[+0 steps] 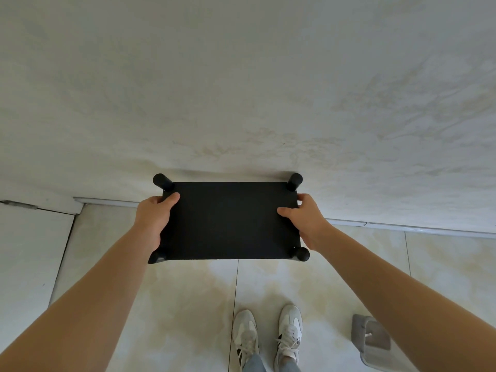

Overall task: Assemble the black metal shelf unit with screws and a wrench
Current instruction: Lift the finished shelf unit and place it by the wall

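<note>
Forearms, shelf, tiled floor, mottled wall.

Shelf unit between hands, against wall.

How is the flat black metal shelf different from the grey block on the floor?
The flat black metal shelf has round posts at its corners; the grey block has none. The left hand and right hand grip the shelf; nothing touches the block. The shelf is by the wall; the block sits near the pale shoes.
</note>
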`<act>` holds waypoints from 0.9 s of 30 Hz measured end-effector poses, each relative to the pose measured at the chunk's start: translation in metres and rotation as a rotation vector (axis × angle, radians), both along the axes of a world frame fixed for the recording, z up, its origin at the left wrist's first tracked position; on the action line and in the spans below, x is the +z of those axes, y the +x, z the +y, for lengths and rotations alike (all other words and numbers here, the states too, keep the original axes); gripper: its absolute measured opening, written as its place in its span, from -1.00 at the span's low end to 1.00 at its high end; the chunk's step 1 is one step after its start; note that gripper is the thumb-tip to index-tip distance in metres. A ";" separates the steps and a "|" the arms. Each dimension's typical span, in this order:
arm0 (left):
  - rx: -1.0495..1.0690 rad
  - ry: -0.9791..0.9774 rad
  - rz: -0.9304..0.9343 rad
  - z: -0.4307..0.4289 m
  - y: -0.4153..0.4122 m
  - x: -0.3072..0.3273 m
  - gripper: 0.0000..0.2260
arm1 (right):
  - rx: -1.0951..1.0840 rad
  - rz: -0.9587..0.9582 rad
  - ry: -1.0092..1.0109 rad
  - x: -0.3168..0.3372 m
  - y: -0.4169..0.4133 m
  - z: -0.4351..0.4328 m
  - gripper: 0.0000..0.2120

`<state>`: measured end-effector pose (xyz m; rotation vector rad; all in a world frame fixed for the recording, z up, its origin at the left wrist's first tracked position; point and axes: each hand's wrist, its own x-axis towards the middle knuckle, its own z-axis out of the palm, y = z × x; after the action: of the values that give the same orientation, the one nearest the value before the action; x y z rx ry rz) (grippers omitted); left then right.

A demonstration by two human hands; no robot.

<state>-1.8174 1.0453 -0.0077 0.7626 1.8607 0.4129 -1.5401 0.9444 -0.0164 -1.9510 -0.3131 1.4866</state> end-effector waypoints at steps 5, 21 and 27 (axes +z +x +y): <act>0.018 0.012 0.031 0.006 -0.018 0.001 -0.79 | 0.063 -0.004 0.014 -0.001 -0.016 0.006 -0.59; -0.034 -0.033 -0.102 -0.015 0.006 0.022 -0.84 | -0.020 -0.059 -0.005 0.017 0.011 -0.033 -0.62; -0.050 -0.127 -0.135 -0.052 0.029 0.031 -0.85 | -0.013 -0.121 -0.079 0.029 0.029 -0.071 -0.57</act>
<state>-1.7886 0.9931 0.0230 0.6770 1.7205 0.3040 -1.5109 0.8737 0.0128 -2.1062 -0.2975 1.3943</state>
